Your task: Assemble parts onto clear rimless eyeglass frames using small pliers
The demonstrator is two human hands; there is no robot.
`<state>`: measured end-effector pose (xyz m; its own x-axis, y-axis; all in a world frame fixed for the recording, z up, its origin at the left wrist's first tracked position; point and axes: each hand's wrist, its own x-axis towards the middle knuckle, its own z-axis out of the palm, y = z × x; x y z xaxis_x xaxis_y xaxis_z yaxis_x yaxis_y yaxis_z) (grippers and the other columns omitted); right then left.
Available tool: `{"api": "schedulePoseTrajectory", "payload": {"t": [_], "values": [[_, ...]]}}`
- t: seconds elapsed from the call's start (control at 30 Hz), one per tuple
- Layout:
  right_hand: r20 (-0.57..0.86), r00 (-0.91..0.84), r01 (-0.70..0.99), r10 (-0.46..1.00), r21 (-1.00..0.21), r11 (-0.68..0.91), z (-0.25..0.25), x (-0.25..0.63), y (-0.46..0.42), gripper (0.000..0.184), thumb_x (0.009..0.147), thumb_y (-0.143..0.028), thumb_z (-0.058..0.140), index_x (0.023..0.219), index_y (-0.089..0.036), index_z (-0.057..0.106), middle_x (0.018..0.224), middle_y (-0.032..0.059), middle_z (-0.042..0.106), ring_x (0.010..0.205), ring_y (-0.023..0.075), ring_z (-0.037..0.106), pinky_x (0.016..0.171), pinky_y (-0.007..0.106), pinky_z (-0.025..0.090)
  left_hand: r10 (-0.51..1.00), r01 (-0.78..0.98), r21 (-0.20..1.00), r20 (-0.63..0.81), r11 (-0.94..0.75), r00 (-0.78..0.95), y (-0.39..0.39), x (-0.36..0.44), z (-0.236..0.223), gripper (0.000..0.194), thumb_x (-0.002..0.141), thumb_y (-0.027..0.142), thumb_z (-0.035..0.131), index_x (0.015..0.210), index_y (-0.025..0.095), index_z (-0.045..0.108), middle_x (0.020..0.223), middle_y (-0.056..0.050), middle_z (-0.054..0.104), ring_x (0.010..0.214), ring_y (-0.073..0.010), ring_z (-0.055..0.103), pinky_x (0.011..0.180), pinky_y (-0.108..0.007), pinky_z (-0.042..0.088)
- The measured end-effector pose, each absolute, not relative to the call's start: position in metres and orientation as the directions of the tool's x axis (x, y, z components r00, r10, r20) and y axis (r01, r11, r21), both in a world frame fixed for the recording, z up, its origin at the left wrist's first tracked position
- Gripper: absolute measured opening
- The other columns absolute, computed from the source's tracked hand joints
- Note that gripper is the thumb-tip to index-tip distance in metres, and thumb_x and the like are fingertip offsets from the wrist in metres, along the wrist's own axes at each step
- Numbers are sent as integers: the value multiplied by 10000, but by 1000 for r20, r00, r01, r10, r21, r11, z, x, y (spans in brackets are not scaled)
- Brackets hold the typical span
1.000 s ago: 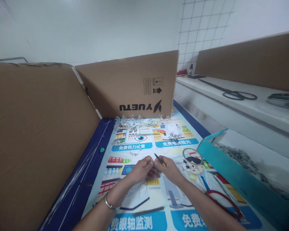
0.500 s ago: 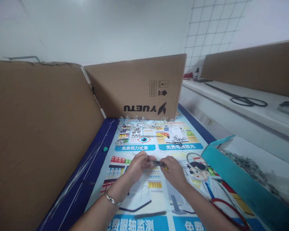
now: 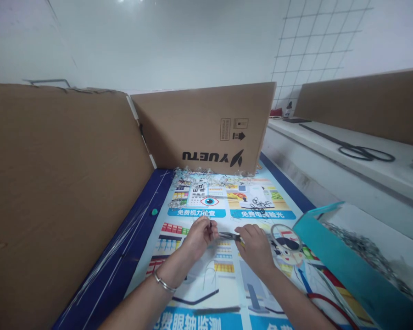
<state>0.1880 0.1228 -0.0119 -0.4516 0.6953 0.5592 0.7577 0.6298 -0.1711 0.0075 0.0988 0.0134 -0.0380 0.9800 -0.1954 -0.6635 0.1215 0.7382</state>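
Note:
My right hand [image 3: 254, 245] is closed around the handles of a pair of pliers [image 3: 230, 236], whose jaws point left. Just left of the jaw tips, my left hand [image 3: 201, 234] pinches something thin and small, which its fingers mostly hide. A bracelet circles the left wrist. Both hands are above a printed mat [image 3: 223, 275] with pictures and lettering. Beyond them lie a cluster of black loops [image 3: 259, 205] and many small clear pieces [image 3: 209, 178] along the cardboard.
Cardboard panels [image 3: 206, 123] stand at the back and left. A teal box [image 3: 351, 256] of tangled metal pieces is at the right. Long thin wires [image 3: 106, 256] lie on the mat's blue edge. Large scissors [image 3: 361, 151] rest on a white ledge. A red handle [image 3: 330, 307] shows lower right.
The camera view has shifted slightly, so the scene appears further right. My hands have moved a little apart, and more of the pliers' jaws shows between them.

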Motion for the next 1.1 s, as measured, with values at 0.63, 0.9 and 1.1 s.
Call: {"api": "schedulePoseTrajectory", "payload": {"t": [0.63, 0.9, 1.1], "values": [[609, -502, 777, 615, 4, 630, -9, 187, 121, 152, 767, -232, 538, 903, -193, 595, 787, 55, 513, 785, 201, 408, 703, 326, 265, 996, -755, 655, -70, 5, -54, 96, 16, 15, 148, 783, 286, 543, 733, 177, 458, 588, 49, 462, 475, -72, 445, 605, -265, 433], [617, -499, 794, 608, 45, 606, -5, 188, 119, 154, 763, -226, 543, 905, -193, 594, 788, 52, 521, 781, 197, 410, 707, 327, 267, 991, -707, 704, -131, 68, -35, 94, 15, 15, 133, 795, 286, 546, 811, 156, 522, 649, -1, 555, 585, -114, 577, 581, -224, 413], [642, -538, 800, 546, 185, 571, -2, 189, 118, 173, 800, -227, 514, 954, -195, 586, 814, 57, 538, 788, 195, 420, 744, 353, 272, 983, -667, 736, -179, 113, -31, 92, 18, 16, 132, 808, 276, 521, 774, 150, 501, 771, -85, 649, 756, -199, 650, 721, -273, 429]]}}
